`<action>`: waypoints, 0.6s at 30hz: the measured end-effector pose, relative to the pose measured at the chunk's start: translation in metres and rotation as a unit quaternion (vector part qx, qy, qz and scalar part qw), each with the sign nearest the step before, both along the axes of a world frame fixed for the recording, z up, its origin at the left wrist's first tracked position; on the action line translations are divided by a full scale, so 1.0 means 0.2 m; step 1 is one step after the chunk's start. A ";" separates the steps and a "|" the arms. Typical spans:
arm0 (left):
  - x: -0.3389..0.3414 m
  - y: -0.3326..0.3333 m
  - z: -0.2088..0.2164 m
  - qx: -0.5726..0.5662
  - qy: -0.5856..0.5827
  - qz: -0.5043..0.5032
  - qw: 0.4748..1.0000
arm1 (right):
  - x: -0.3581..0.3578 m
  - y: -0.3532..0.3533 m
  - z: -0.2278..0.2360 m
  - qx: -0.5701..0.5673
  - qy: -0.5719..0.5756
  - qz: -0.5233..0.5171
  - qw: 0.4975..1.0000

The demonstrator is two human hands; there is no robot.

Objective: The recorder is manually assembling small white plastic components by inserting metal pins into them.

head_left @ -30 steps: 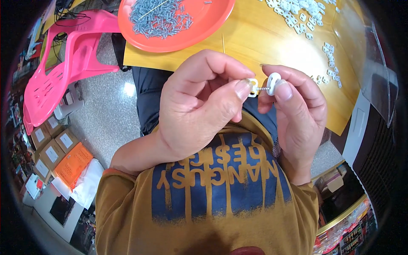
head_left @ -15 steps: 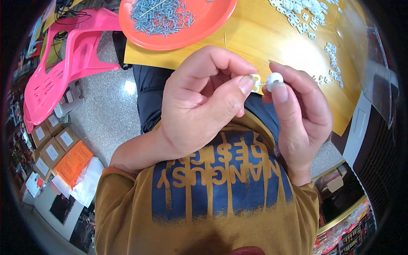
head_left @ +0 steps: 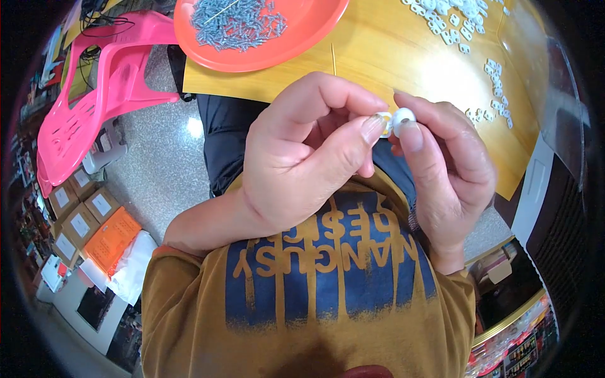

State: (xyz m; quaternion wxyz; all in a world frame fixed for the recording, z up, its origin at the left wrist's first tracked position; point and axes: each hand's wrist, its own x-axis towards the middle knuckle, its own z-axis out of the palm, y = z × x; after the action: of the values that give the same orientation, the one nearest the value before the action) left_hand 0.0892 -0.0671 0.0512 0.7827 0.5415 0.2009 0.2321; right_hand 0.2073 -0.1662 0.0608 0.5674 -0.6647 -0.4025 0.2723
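Note:
In front of my chest, my left hand [head_left: 309, 154] is closed in a pinch on a small white plastic piece with holes [head_left: 387, 130]; the thumb covers much of it. Facing it, my right hand [head_left: 450, 167] grips a rounded white plastic knob [head_left: 403, 116] with a dark hole between thumb and index finger. The two white parts meet or almost meet, and whatever lies between them is hidden. Beyond my left hand, a red plate [head_left: 271, 62] on the table holds a heap of small ribbed grey metal pieces [head_left: 233, 28].
On the yellow wooden table [head_left: 372, 57] lie many white plastic pieces [head_left: 441, 19], piled at the far right and strung out along the right side [head_left: 495, 82]. A thin stick [head_left: 333, 60] sits near the plate. Left are a pink plastic chair [head_left: 85, 120] and cardboard boxes [head_left: 79, 223].
The white knob and the piece with holes have come closer together. A thin ribbed metal bit that showed between them is out of sight. My left hand has shifted slightly right.

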 end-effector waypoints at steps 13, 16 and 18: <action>0.02 -0.02 0.01 -0.093 0.012 0.001 0.996 | -0.03 -0.01 0.00 0.003 0.101 -0.028 0.995; 0.02 -0.02 0.01 -0.101 0.004 0.002 0.995 | -0.03 -0.02 -0.02 0.022 0.035 -0.023 0.999; 0.01 -0.02 0.01 -0.096 -0.003 -0.001 0.995 | -0.02 -0.03 -0.01 0.012 0.023 0.003 1.000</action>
State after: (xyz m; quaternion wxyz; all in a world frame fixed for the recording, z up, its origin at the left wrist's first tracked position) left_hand 0.0919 -0.0708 0.0531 0.8319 0.4633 0.2191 0.2130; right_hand 0.2033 -0.1717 0.0589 0.5840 -0.6500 -0.3945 0.2842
